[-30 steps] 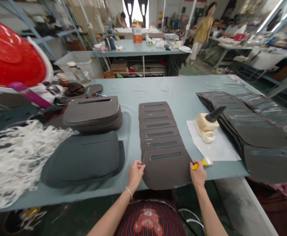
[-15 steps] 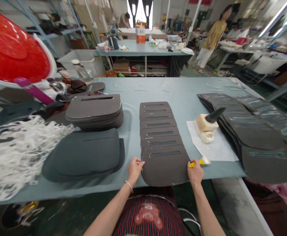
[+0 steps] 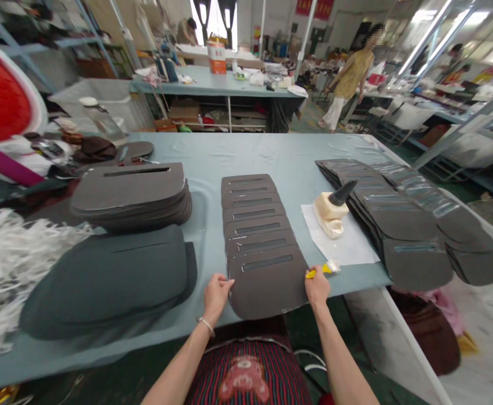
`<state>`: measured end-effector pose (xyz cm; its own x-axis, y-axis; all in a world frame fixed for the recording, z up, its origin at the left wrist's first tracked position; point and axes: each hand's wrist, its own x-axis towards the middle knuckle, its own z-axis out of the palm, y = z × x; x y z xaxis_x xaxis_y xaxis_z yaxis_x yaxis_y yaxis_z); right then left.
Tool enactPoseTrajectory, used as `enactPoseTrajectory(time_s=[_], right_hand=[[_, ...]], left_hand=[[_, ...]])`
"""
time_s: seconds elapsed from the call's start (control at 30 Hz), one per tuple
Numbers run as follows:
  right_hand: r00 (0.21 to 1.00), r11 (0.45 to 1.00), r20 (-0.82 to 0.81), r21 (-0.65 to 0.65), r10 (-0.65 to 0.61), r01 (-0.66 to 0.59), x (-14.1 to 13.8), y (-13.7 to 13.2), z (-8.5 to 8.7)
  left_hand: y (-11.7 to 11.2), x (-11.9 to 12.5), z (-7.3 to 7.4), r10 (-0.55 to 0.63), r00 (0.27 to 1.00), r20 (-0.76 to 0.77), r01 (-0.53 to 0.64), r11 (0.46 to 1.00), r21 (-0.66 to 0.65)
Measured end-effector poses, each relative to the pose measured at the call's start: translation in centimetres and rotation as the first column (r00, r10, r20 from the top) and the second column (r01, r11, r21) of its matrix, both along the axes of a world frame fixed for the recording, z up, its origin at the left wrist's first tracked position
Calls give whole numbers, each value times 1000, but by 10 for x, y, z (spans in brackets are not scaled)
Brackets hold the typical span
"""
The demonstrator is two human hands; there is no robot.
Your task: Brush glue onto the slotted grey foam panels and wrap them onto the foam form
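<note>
Grey foam panels (image 3: 267, 287), slotted and fanned in an overlapping column, lie right at the fingertips of your left hand (image 3: 216, 298), whose fingers sit loosely together against the bottom panel's left edge, not clamped. Your right hand (image 3: 317, 287) pinches a yellow plastic spreader (image 3: 317, 273) just beside that panel's right edge. Beyond those right fingers, a cream squeeze bottle (image 3: 329, 215) lies on white paper (image 3: 343, 250), on the blue-grey table (image 3: 263, 152).

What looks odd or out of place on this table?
The cream plastic bottle with a black cone nozzle lies on its side on the white paper, its body squashed and creased. It looks odd beside the neat row of dark slotted sheets.
</note>
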<state>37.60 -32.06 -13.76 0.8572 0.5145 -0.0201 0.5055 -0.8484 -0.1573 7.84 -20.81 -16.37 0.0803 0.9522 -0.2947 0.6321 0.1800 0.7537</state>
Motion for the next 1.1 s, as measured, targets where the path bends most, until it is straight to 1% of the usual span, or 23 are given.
enactPoseTrajectory(time_s=[0.27, 0.57, 0.7, 0.9, 1.0, 1.1], right_hand=[[998, 999, -59, -40, -2, 0, 3, 1, 4], [998, 999, -61, -39, 19, -21, 10, 0, -10], [998, 999, -51, -40, 34, -36, 12, 0, -12], [997, 996, -32, -57, 68, -69, 12, 0, -7], [995, 993, -7, -57, 103, -103, 9, 0, -4], [987, 986, 24, -58, 160, -158, 5, 1, 0]], left_hand=[[0, 2, 4, -7, 1000, -27, 7, 1000, 0], [0, 5, 2, 52, 997, -58, -51, 998, 25], [-1, 7, 2, 62, 996, -68, -60, 998, 29], [-2, 8, 0, 55, 993, -108, -52, 998, 26], [-4, 9, 3, 34, 992, -124, -32, 999, 23], [-8, 10, 9, -9, 992, -122, 13, 999, 33]])
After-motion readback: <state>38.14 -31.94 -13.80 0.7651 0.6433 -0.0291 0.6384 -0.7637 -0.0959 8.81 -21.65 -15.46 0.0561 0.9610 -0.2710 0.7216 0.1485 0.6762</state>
